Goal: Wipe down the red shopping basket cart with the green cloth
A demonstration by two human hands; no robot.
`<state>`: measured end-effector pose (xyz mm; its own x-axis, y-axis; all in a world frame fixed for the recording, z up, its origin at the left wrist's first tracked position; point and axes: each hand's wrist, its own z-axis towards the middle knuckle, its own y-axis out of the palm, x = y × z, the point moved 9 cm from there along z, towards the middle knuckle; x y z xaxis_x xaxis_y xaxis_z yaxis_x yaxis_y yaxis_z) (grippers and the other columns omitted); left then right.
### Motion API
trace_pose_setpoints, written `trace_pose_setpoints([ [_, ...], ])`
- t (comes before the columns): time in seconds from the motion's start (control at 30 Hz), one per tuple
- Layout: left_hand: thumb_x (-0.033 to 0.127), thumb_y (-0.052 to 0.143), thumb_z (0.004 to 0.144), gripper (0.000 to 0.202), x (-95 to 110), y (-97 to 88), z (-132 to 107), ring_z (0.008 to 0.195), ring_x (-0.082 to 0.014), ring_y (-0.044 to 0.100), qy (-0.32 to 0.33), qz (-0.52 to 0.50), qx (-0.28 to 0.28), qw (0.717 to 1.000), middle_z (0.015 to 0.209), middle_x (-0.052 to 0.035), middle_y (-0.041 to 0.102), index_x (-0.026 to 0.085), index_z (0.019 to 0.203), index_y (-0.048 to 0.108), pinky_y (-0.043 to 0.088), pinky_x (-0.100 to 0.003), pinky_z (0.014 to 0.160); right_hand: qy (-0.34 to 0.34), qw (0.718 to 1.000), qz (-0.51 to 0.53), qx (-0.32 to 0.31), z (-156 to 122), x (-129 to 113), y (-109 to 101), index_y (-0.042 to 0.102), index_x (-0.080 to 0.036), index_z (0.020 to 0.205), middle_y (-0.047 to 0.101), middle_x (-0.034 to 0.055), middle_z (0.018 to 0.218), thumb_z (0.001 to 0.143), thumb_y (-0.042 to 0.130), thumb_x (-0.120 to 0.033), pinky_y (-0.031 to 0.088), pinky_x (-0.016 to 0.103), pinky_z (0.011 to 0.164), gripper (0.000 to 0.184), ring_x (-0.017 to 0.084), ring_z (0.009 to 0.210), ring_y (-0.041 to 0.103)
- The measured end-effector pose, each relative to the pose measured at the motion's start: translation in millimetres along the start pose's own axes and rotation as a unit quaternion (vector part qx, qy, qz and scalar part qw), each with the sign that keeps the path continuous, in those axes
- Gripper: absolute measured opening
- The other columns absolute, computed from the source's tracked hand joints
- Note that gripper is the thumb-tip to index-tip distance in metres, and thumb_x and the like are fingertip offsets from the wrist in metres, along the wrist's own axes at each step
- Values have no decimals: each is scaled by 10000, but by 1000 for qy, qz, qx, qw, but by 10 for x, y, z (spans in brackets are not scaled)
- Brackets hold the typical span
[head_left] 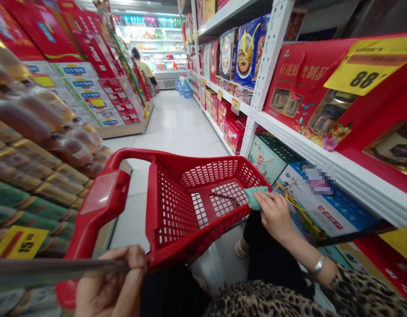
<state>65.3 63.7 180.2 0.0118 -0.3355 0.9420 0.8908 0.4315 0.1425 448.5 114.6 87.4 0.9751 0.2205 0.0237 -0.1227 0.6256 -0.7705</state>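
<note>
The right hand (272,213) lies closed over a teal cloth (255,197), pressing it to the right rim of the red basket (177,207). The left hand (112,281), low and well apart from the cloth, is curled around a grey bar (51,269) beside the basket's handle.

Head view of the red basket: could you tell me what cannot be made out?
Head view:
Left hand: cut off by the bottom edge, closed on a grey bar.
Teal cloth: mostly hidden under the right hand.
Box label: pixelated.
Left shelf packs: blurred, too close.
</note>
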Motion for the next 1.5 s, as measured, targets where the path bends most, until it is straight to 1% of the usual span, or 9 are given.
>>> trace_pose_setpoints([
  [0.2,351,863,740,317,66,103,-17,692,-122,605,-5,-21,-5,1000,714,7,620,201,963,696,550,-217,657,-56,989,135,17,60,-781,-190,480,-297,1553,737,71,1291,903,473,-74,471,540,1025,687,305,1121,623],
  [0.4,315,799,805,232,108,180,-28,683,-118,591,27,-16,-34,999,716,7,613,209,977,686,509,-211,639,-105,965,234,54,258,-1368,-383,417,-317,1588,751,63,1262,945,445,-78,499,547,987,686,305,1121,638],
  [0.63,363,817,800,259,109,165,-46,690,-120,599,31,-23,-23,999,714,3,623,208,973,702,510,-204,645,-205,917,342,29,576,-1829,-523,605,-261,1428,751,48,1268,936,460,-84,459,493,1012,543,277,1105,630],
  [0.73,377,815,804,267,93,169,-43,687,-123,600,22,-27,-28,999,709,2,623,210,979,704,518,-209,650,-244,886,393,-19,895,-1921,-481,667,-280,1328,763,30,1241,941,487,-110,445,454,1028,459,230,1077,650],
  [0.87,371,821,803,268,88,184,-46,684,-120,607,16,-36,-40,998,715,-2,632,212,991,716,526,-198,648,-289,870,401,3,1320,-2067,-398,689,-303,1287,754,14,1269,994,483,-133,323,461,1141,397,203,1214,619],
  [1.0,324,813,818,235,56,134,-68,714,-109,639,12,-38,-42,998,752,-4,658,232,1018,732,549,-178,685,-447,806,389,6,1315,-2411,-229,700,-327,1265,737,-12,1308,1060,476,-216,240,426,1176,323,167,1362,539],
  [1.1,297,778,855,212,-16,113,-84,763,-114,661,-2,-31,-68,997,796,-10,676,258,1058,733,567,-189,733,-531,768,358,-10,1243,-2522,-34,694,-321,1278,717,-7,1345,1079,466,-234,218,414,1173,315,155,1404,501],
  [1.23,285,762,869,222,-65,83,-96,770,-119,665,-4,-38,-82,996,805,-20,682,255,1088,734,566,-188,737,-534,779,328,-20,1462,-2499,261,675,-320,1307,705,-6,1366,1064,465,-172,191,432,1173,353,162,1416,490],
  [1.5,221,733,885,262,-64,89,-118,785,-125,681,8,-45,-101,994,830,-23,693,282,1140,729,578,-202,750,-402,873,264,-79,2356,-2460,966,688,-296,1271,687,37,1393,1005,543,-117,304,489,1059,352,251,1371,533],
])
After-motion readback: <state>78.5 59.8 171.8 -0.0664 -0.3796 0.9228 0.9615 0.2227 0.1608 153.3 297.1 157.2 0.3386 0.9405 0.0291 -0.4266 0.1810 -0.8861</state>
